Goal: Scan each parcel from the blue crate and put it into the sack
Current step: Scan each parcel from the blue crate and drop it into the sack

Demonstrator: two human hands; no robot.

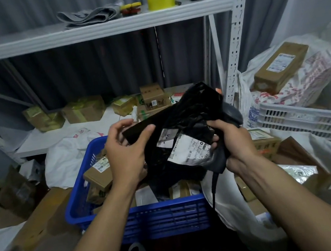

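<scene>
Left hand (127,151) fingers pinch the black parcel (190,108) over the blue crate (164,217); right hand (236,144) fingers grip the scanner (232,114).

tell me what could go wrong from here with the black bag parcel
1. The shipping label lies creased on the crumpled black mailer bag, so a scan may misread.
2. The right hand grips the barcode scanner and pinches the bag at once; either might slip.
3. The scanner cable hangs by the blue crate, next to the white sack, and could snag as the bag is moved across.
</scene>
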